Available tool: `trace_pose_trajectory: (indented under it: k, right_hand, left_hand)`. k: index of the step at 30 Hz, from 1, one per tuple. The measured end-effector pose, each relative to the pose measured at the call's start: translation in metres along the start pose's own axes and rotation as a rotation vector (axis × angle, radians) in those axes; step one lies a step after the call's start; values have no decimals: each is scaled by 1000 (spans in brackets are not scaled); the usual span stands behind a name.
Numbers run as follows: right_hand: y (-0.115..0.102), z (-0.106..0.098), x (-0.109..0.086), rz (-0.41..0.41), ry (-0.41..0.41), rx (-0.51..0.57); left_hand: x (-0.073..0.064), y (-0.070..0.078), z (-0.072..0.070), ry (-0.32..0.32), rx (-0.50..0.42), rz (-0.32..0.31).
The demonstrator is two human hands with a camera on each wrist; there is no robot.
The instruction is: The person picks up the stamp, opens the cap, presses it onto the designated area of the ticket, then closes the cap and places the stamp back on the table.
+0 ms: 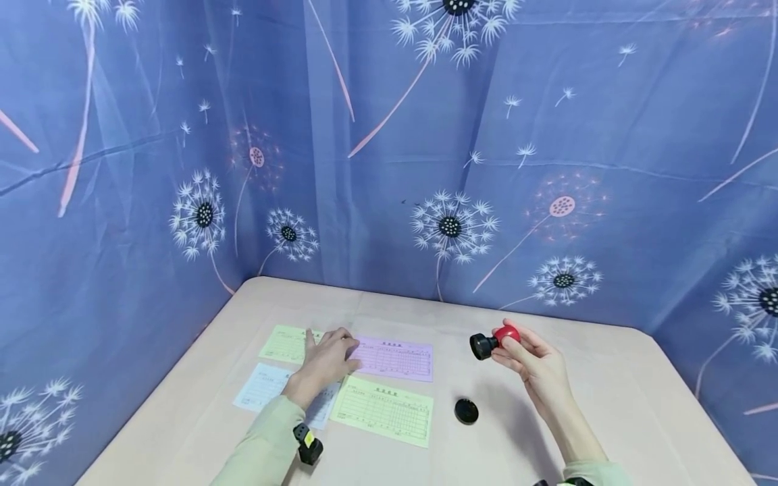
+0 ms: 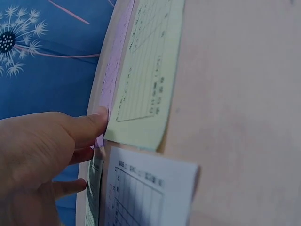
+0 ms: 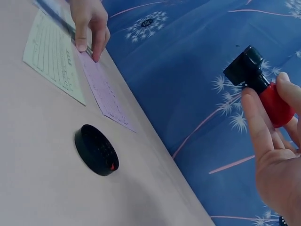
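Note:
My right hand (image 1: 541,368) grips a rubber stamp by its red knob handle (image 3: 276,106), holding it up above the table. The stamp's round black head (image 1: 483,346) points left, away from the palm. Below it on the table lies a round black cap (image 1: 466,410), its hollow side up in the right wrist view. My left hand (image 1: 328,361) rests with spread fingers among the printed slips, its fingertips at the left end of the purple slip (image 1: 395,359). In the left wrist view the thumb touches down beside the corner of a green slip (image 2: 146,84).
Another green slip (image 1: 282,343) lies at the back left, partly behind the left hand. A pale blue slip (image 1: 260,387) sits under the left wrist. The front green slip (image 1: 383,410) lies left of the cap. A blue dandelion-print curtain (image 1: 389,202) hangs behind the table (image 1: 620,398).

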State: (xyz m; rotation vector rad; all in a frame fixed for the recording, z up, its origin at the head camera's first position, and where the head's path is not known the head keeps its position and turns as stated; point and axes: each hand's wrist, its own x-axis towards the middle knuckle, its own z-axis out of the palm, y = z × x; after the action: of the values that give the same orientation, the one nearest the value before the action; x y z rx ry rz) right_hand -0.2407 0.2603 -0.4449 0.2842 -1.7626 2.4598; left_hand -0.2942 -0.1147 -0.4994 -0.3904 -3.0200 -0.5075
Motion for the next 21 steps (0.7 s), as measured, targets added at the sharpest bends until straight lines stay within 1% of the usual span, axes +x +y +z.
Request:
trace_pose_trajectory:
  k: [5,12,15,21]
  right_hand:
    - [1,6,8,1,-12,-51]
    - [5,17,14,14,23,-226]
    - [7,22,18,20,13,-249]
    - [14,29,27,22,-6,-253]
  left_hand:
    - [-1,0,2,9,5,2]
    - [-1,-1,7,-19,-10,11]
    - [0,-3,7,-21,-10,25]
    - [-1,-5,5,-39,-26,51]
